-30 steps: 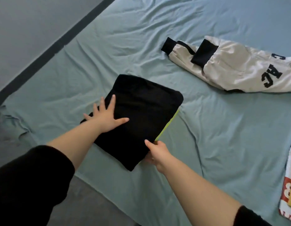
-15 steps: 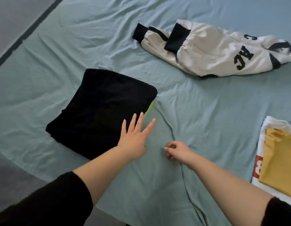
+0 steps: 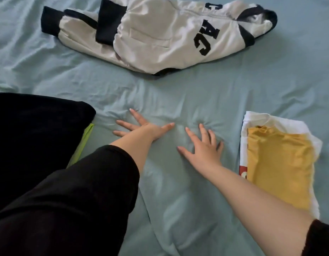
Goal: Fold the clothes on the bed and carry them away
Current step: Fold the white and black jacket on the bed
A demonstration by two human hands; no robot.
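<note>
Black sleeves on both arms: the left sleeve (image 3: 71, 200) is loose and bunched, its cuff ending well back from the fingers of the left hand (image 3: 145, 126). Behind the right hand (image 3: 204, 150), the right sleeve (image 3: 320, 239) shows only a fuzzy dark cuff, forearm bare.

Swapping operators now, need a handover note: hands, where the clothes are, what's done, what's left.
Left hand: open, fingers spread, flat on the bed sheet, holding nothing.
Right hand: open, flat on the sheet beside the left, holding nothing.
Black garment: folded, at the left, with a green edge showing along its right side.
Yellow garment: folded, lying on top of a white printed one, at the right.
White jacket with dark cuffs and lettering: unfolded, lying across the far side.
Done: black garment and right-hand stack folded.
Left: fold the jacket, then carry everything away.
</note>
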